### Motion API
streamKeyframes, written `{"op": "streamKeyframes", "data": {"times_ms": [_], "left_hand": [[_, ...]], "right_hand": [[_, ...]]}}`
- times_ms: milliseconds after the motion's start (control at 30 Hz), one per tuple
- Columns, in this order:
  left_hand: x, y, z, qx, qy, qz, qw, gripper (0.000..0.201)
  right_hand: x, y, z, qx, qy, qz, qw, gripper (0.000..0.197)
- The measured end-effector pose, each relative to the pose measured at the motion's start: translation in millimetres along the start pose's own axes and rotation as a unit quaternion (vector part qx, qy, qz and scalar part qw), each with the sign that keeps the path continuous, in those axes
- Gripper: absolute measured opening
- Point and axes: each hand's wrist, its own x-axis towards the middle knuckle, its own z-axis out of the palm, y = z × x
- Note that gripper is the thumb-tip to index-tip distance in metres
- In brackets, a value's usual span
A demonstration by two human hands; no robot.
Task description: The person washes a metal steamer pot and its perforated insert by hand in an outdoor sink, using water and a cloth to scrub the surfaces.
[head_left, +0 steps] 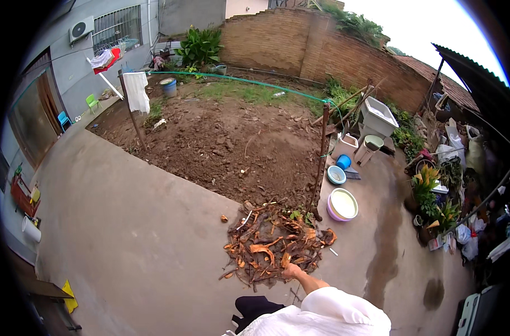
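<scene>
My right hand (291, 271) reaches down from a white sleeve to the near edge of a wood pile. Its fingers look closed on a short orange-brown piece of wood (286, 260), though they show small. The pile (261, 249) is a loose heap of broken wood, bark and root pieces, orange on the split faces and dark brown elsewhere. It lies on the concrete against the corner of a dirt plot. My left hand is out of sight.
A post (322, 157) with a green line stands behind the pile. To its right are a basin of pale liquid (343, 204), a smaller basin (337, 175) and a blue bucket (343, 162). Potted plants (427, 193) and bags line the right side. A brick wall (272, 42) closes the back.
</scene>
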Motion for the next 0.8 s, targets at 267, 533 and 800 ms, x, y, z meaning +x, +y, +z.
{"op": "streamKeyframes", "data": {"times_ms": [267,533,800], "left_hand": [[48,43,-38,-0.08,-0.045,-0.116,0.989,0.043],[65,66,-21,-0.057,-0.063,-0.177,0.981,0.044],[69,52,21,-0.019,-0.033,-0.24,0.97,0.046]], "right_hand": [[-12,13,-15,0.146,0.186,0.108,0.966,0.029],[-135,143,114,0.309,0.289,0.254,0.87,0.025],[-388,310,289,0.318,0.23,0.512,0.764,0.023]]}}
